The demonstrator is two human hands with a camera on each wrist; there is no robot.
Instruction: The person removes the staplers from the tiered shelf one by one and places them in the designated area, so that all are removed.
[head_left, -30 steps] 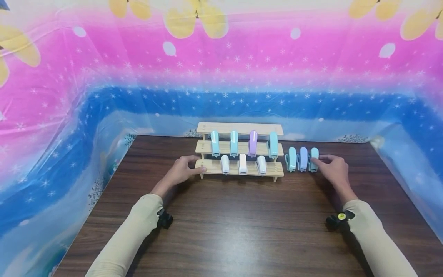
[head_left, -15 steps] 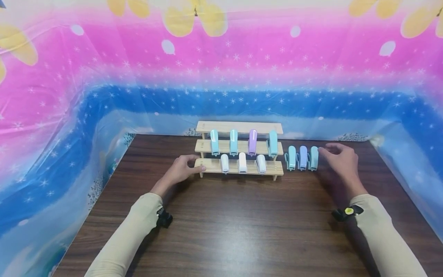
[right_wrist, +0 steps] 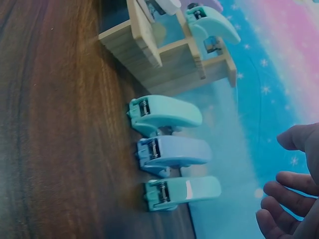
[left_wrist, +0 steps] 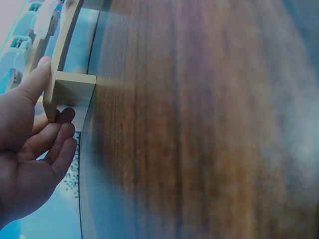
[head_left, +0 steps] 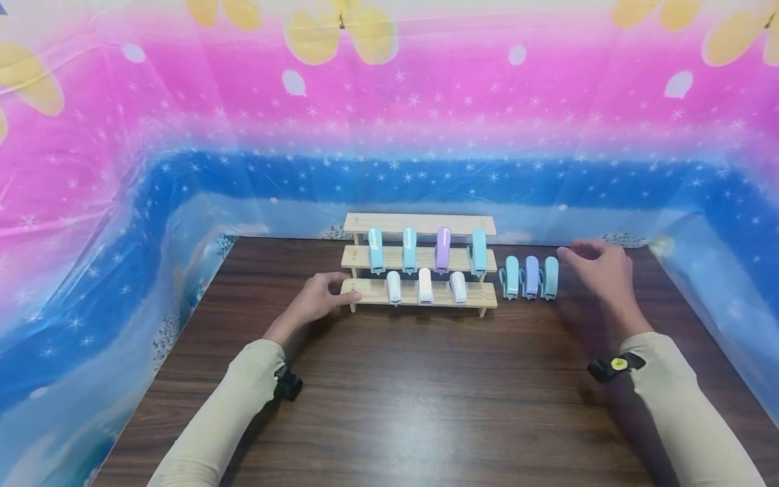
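A three-tier wooden display rack point(head_left: 420, 223) stands towards the back of the table. My left hand point(head_left: 316, 297) grips the left end of its lowest board, thumb on top and fingertips underneath in the left wrist view. White and pale small staplers point(head_left: 458, 289) sit on the lowest tier. On the middle tier are turquoise staplers point(head_left: 375, 250) and a purple stapler point(head_left: 443, 249). Right of the rack, a turquoise stapler point(right_wrist: 167, 112), a periwinkle stapler point(right_wrist: 179, 151) and another turquoise stapler point(right_wrist: 199, 189) form a row. Just beyond that row, my right hand point(head_left: 605, 270) holds nothing, fingers loosely bent.
The brown wooden table point(head_left: 389, 392) stretches in front of the rack. A patterned pink and blue cloth point(head_left: 395, 122) hangs behind and along both sides. Each wrist carries a black strapped camera point(head_left: 615, 366).
My right hand has let go of the rightmost turquoise stapler and moved away to the right and back. My left hand stays on the rack.
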